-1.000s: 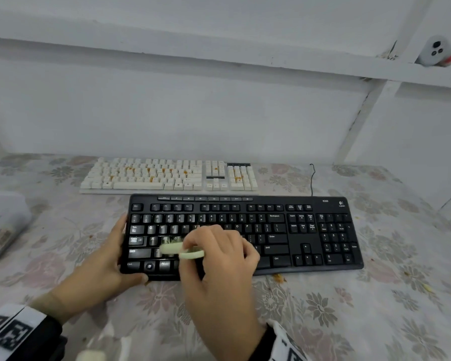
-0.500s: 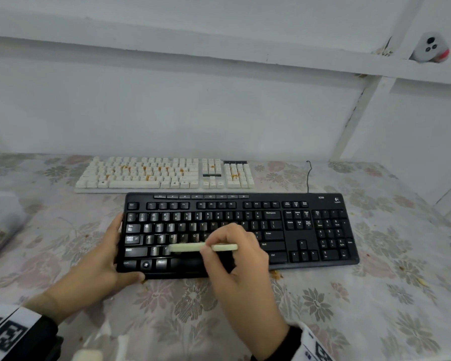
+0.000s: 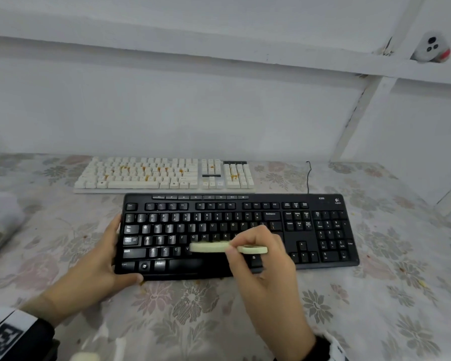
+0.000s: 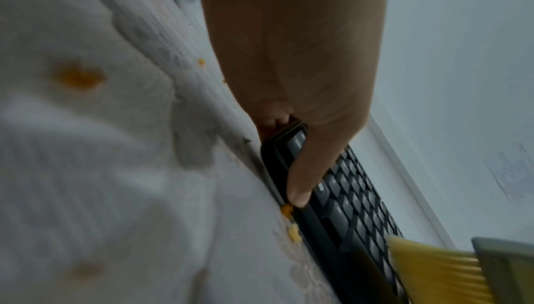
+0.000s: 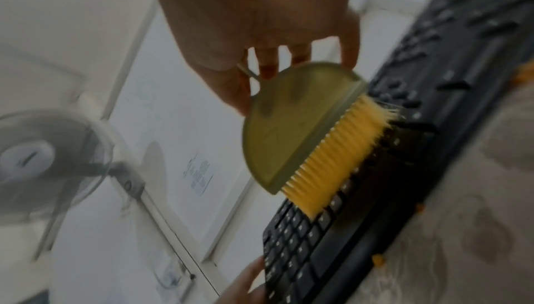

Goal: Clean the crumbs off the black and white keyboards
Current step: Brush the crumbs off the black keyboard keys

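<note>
The black keyboard (image 3: 323,230) lies in front of me on the flowered tablecloth. My left hand (image 3: 107,264) grips its left end, thumb (image 4: 300,185) on the front edge. My right hand (image 3: 255,254) pinches a small pale brush (image 3: 211,247) with yellow bristles (image 5: 335,153), held flat over the lower letter rows; the bristles touch the black keyboard's (image 5: 303,240) keys. Behind it sits the white keyboard (image 3: 164,175), dotted with orange crumbs (image 3: 146,169). More crumbs (image 4: 292,222) lie on the cloth by the black keyboard's (image 4: 346,213) front edge.
A white box (image 3: 0,225) stands at the left table edge. The black keyboard's cable (image 3: 308,175) runs back toward the wall. A fan (image 5: 43,158) shows in the right wrist view. White walls and a shelf frame (image 3: 354,118) close in the back and right.
My right hand has swept the brush rightwards along the lower key rows of the black keyboard. My left hand has kept its hold on the left end.
</note>
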Tool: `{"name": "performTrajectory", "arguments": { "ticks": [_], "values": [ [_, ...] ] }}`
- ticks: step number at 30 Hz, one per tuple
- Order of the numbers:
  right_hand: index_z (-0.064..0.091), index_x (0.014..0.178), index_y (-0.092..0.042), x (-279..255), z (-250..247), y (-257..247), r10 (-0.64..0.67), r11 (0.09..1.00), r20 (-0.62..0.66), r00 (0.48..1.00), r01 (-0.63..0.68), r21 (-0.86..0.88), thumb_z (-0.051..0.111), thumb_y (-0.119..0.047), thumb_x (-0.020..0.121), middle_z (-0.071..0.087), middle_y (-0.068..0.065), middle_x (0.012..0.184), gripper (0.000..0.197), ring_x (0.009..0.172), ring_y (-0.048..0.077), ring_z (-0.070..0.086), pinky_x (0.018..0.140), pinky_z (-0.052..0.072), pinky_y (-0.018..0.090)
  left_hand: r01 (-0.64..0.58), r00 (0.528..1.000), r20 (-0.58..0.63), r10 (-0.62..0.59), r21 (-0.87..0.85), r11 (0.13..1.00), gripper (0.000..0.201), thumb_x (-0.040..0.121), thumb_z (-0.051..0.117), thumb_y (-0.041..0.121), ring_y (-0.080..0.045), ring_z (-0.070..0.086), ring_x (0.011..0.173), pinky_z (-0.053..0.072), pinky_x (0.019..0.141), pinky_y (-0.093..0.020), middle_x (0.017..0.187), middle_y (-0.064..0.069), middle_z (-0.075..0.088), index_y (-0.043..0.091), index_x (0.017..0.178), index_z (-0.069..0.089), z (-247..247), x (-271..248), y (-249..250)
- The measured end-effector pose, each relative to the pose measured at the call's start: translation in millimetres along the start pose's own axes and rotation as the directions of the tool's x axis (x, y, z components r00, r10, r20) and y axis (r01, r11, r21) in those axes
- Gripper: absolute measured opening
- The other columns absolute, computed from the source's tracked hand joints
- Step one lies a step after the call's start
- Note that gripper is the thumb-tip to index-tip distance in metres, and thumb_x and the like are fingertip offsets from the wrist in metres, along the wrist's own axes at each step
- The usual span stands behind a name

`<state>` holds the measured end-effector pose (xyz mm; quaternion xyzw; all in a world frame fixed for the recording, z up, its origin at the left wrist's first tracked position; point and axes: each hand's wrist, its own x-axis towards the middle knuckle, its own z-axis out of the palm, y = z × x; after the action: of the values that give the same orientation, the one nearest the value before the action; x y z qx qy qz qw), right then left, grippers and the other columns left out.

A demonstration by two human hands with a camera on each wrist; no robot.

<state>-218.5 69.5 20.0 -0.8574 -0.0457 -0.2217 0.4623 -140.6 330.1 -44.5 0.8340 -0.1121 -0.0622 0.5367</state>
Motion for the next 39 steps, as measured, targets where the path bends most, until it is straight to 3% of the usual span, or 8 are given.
{"name": "performTrajectory", "arguments": {
  "ticks": [6, 14, 18, 21, 27, 31, 36, 39],
  "values": [
    [0.050, 0.083, -0.036, 3.9, -16.9, 16.4, -0.005, 0.990, -0.139, 0.990, -0.014, -0.138, 0.056, -0.027, 0.078, 0.055, -0.025, 0.096, 0.012, 0.092, 0.002, 0.048, 0.081, 0.046, 0.056, -0.001, 1.000, 0.006, 0.001, -0.006, 1.000, 0.109, 0.046, 0.082, 0.041, 0.003, 0.056, 0.117, 0.043, 0.104, -0.039, 0.125, 0.034, 0.053, 0.077, 0.126, 0.017, 0.5, -0.1, 2.4],
    [0.057, 0.083, -0.040, 2.6, -33.3, 26.0, 0.037, 0.999, -0.021, 0.999, -0.036, 0.037, 0.063, -0.034, 0.082, 0.060, -0.015, 0.093, 0.008, 0.088, 0.015, 0.057, 0.069, 0.051, 0.037, 0.004, 1.000, 0.013, -0.004, -0.002, 1.000, 0.110, 0.051, 0.084, 0.033, 0.009, 0.053, 0.118, 0.041, 0.103, -0.034, 0.126, 0.040, 0.050, 0.079, 0.124, 0.015, 1.6, -0.4, 1.7],
    [0.055, 0.081, -0.039, 5.4, -42.8, 30.8, 0.017, 0.999, -0.094, 0.995, -0.020, -0.033, 0.068, -0.024, 0.083, 0.060, -0.018, 0.093, 0.020, 0.092, 0.007, 0.054, 0.079, 0.049, 0.046, 0.012, 1.000, 0.007, -0.011, -0.008, 1.000, 0.111, 0.050, 0.084, 0.032, 0.010, 0.053, 0.117, 0.041, 0.102, -0.033, 0.125, 0.041, 0.051, 0.079, 0.123, 0.015, 1.4, 0.0, 1.0],
    [0.058, 0.080, -0.038, 4.5, -43.3, 26.8, 0.029, 0.996, -0.011, 1.000, -0.028, 0.088, 0.061, -0.041, 0.079, 0.062, -0.009, 0.090, 0.004, 0.090, 0.012, 0.058, 0.074, 0.052, 0.037, 0.006, 1.000, 0.004, -0.006, -0.014, 1.000, 0.110, 0.048, 0.083, 0.037, 0.008, 0.054, 0.117, 0.042, 0.099, -0.030, 0.126, 0.040, 0.051, 0.078, 0.125, 0.015, 1.0, -0.2, 2.0],
    [0.058, 0.074, -0.036, 7.0, -60.7, 43.5, 0.039, 0.999, -0.120, 0.992, -0.043, -0.033, 0.068, -0.011, 0.082, 0.062, -0.014, 0.089, 0.028, 0.089, 0.009, 0.056, 0.070, 0.039, 0.008, -0.011, 1.000, -0.014, 0.011, -0.005, 1.000, 0.108, 0.051, 0.082, 0.026, 0.009, 0.057, 0.112, 0.046, 0.093, -0.029, 0.122, 0.039, 0.054, 0.083, 0.118, 0.019, 2.0, -0.9, 5.9],
    [0.060, 0.078, -0.034, 5.9, -68.3, 47.0, 0.038, 0.997, -0.050, 0.998, -0.035, 0.069, 0.067, -0.007, 0.083, 0.064, -0.012, 0.088, 0.029, 0.090, 0.010, 0.059, 0.075, 0.043, 0.011, -0.026, 0.999, -0.031, 0.026, -0.007, 1.000, 0.107, 0.055, 0.080, 0.015, 0.008, 0.058, 0.110, 0.046, 0.090, -0.029, 0.119, 0.038, 0.056, 0.084, 0.113, 0.022, 3.5, -0.8, 8.0],
    [0.060, 0.076, -0.029, 11.9, -105.8, 67.0, 0.101, 0.994, -0.243, 0.965, -0.109, -0.019, 0.066, -0.006, 0.084, 0.061, -0.010, 0.084, 0.025, 0.070, 0.009, 0.057, 0.056, 0.041, 0.013, -0.016, 1.000, -0.018, 0.016, -0.010, 1.000, 0.119, 0.068, 0.078, -0.011, 0.008, 0.058, 0.110, 0.047, 0.088, -0.028, 0.118, 0.037, 0.056, 0.085, 0.111, 0.024, 2.9, -1.0, 6.3],
    [0.063, 0.080, -0.022, 14.3, -124.7, 76.3, 0.142, 0.987, -0.202, 0.969, -0.122, 0.107, 0.065, -0.002, 0.084, 0.065, -0.003, 0.085, 0.021, 0.084, 0.013, 0.061, 0.074, 0.047, 0.020, -0.019, 1.000, -0.024, 0.018, -0.006, 1.000, 0.114, 0.061, 0.083, 0.004, 0.005, 0.059, 0.112, 0.046, 0.091, -0.029, 0.121, 0.035, 0.056, 0.082, 0.117, 0.022, 2.2, -0.1, 4.1]
  ]
}}
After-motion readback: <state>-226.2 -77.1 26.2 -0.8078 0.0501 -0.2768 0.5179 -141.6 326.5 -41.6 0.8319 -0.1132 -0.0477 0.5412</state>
